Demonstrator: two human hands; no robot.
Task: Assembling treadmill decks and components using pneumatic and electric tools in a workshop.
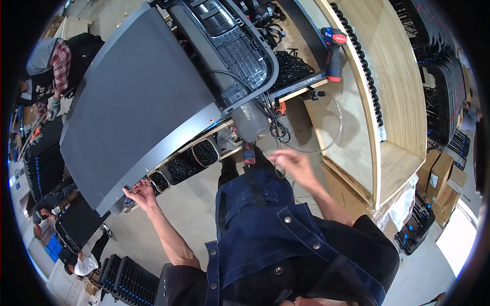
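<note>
Head view: a large dark grey panel (138, 97) is seen lying tilted across a wooden bench (388, 66), and everything else is placed from that panel. Its lower corner is gripped by the left hand (141, 195), whose fingers are curled onto the edge. Well to the right of that corner, the right hand (292, 164) is held in the air with fingers loosely spread and blurred; nothing can be made out in it. Just under the panel's lower edge, a row of bins holding black screws (205, 152) is visible. Beside the panel's upper right end, a black grille part (240, 51) is laid, with black cables (278, 125) hanging below it. Farther right of the panel, a red and blue cordless drill (334, 56) is stood on the bench. A co-worker in a checked sleeve (60, 64) is seen off the panel's upper left edge.
</note>
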